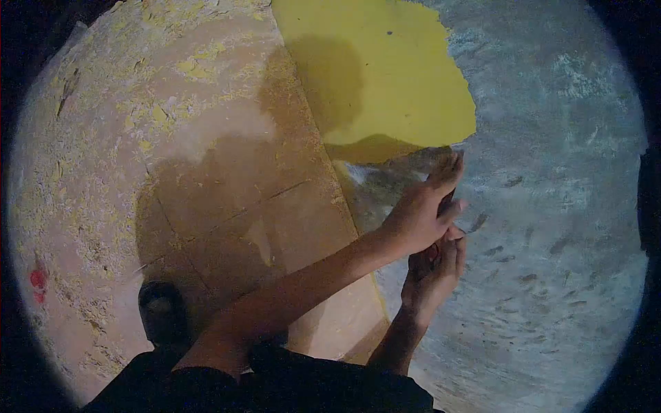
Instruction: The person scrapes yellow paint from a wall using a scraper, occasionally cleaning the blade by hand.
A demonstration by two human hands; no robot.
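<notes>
Through the head camera I see both bare hands together over the left part of the grey surface (551,186), just below the lower right corner of the yellow patch (406,76). My left hand (418,217) is the upper one, its arm reaching across from the lower left; the fingers point up, close together and partly bent, their tips by that corner, with the thumb spread out to the right. A dark narrow strip (447,201) shows between thumb and fingers, but blur and shade keep me from telling whether they grip it. My right hand (437,279) comes up from below, fingers curled in around a dark item (432,256) with a bit of red on it; I cannot tell what it is. The two hands meet or nearly meet at the right hand's fingertips. The yellow patch has a ragged right edge and a straight left edge against the tan surface (248,172), which carries flaking yellow paint toward its upper left and thin dark lines across its middle. A red mark (38,282) sits near its left edge. Dark smears (527,279) dot the grey surface to the right of my hands.
</notes>
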